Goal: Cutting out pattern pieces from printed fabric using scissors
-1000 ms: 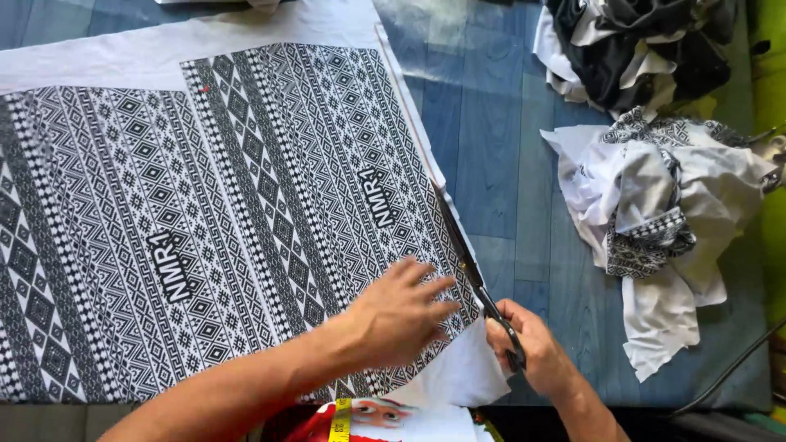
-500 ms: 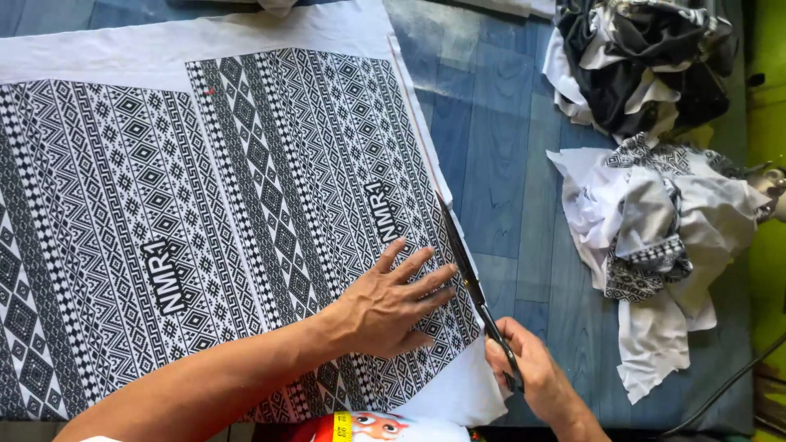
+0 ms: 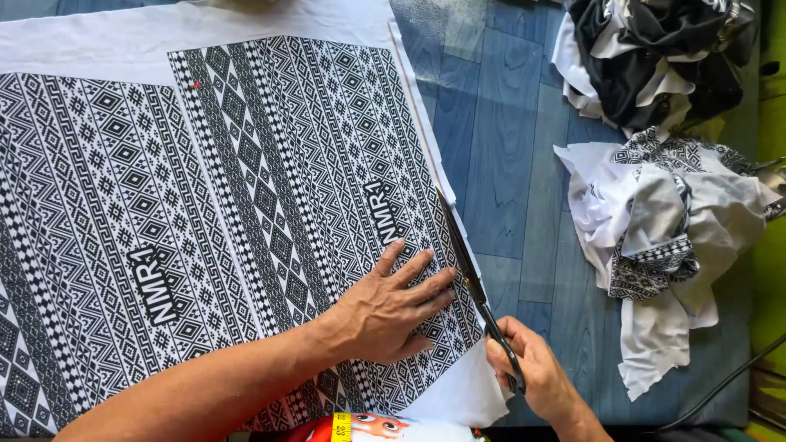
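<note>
A large sheet of black-and-white patterned fabric (image 3: 205, 205) lies flat across the blue wood-grain table (image 3: 508, 164). My left hand (image 3: 385, 307) presses flat on the fabric near its right edge, fingers spread. My right hand (image 3: 532, 372) grips the black handles of a pair of scissors (image 3: 471, 274). The blades point away from me along the fabric's right border, with the white margin strip (image 3: 417, 106) running beyond their tip. A loose white flap of cut fabric (image 3: 458, 397) curls up beside my right wrist.
A heap of white and patterned fabric scraps (image 3: 663, 237) lies to the right on the table. A darker pile of black and white cloth (image 3: 647, 49) sits at the back right. A yellow tape measure (image 3: 341, 426) hangs at the bottom edge.
The scissors and my right hand have advanced a little further along the fabric's right edge. My left hand has slid forward with them, still flat on the cloth.
</note>
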